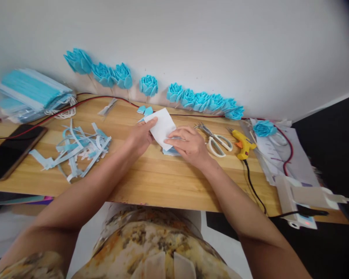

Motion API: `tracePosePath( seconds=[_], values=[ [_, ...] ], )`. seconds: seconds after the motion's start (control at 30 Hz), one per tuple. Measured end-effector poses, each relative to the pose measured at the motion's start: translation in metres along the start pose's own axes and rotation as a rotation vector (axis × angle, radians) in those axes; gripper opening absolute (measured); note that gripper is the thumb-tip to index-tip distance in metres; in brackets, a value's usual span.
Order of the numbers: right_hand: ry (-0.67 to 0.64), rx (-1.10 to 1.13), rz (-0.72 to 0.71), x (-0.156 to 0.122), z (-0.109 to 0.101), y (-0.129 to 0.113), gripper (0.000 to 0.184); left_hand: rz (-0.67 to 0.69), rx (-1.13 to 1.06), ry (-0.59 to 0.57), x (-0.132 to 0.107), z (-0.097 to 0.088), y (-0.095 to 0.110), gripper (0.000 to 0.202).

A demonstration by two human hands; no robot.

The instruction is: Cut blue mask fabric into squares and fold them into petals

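Note:
A white square piece of sheet material (162, 127) is held up over the middle of the table between both hands. My left hand (142, 133) pinches its left edge, thumb on top. My right hand (190, 145) grips its lower right corner between thumb and fingers. Beneath it lies a small stack of light blue pieces (171, 151), partly hidden. Just behind the sheet are a few small cut blue petals (145, 111). To the right of my right hand, scissors with white handles (219, 143) rest next to pliers-like metal tips.
Blue flowers (202, 101) on stems lean along the wall. At left are face masks (31, 91), a phone (14, 151) and a pile of cut strips (75, 149). A yellow glue gun (243, 143), a power strip (296, 207) and cables occupy the right side.

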State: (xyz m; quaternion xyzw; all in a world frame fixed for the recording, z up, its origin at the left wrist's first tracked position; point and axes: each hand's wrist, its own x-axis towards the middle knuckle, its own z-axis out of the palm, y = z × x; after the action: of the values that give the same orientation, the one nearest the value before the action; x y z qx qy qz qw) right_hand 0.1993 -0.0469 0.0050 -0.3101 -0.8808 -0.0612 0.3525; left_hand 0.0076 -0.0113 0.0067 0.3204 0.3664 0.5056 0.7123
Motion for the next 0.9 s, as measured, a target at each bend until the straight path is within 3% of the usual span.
tracePosePath(
  seconds=[0.13,0.33,0.6,0.73,0.9],
  values=[
    [-0.079,0.022,-0.063,0.000,0.003,-0.001,0.027,0.018,0.007,0.017,0.001,0.000,0.001,0.019],
    [-0.125,0.036,-0.014,0.000,0.004,-0.002,0.031,0.078,0.143,-0.069,0.000,-0.001,-0.001,0.026],
    [0.081,-0.032,0.124,0.002,-0.009,-0.001,0.020,0.144,0.545,-0.215,-0.005,-0.001,-0.002,0.024],
    [0.121,-0.026,0.086,0.004,-0.013,-0.001,0.014,0.136,0.647,-0.346,-0.009,0.003,-0.001,0.025],
    [0.149,0.066,0.177,0.005,-0.013,-0.002,0.013,0.158,0.744,-0.507,-0.016,0.010,0.004,0.034]
  ],
)
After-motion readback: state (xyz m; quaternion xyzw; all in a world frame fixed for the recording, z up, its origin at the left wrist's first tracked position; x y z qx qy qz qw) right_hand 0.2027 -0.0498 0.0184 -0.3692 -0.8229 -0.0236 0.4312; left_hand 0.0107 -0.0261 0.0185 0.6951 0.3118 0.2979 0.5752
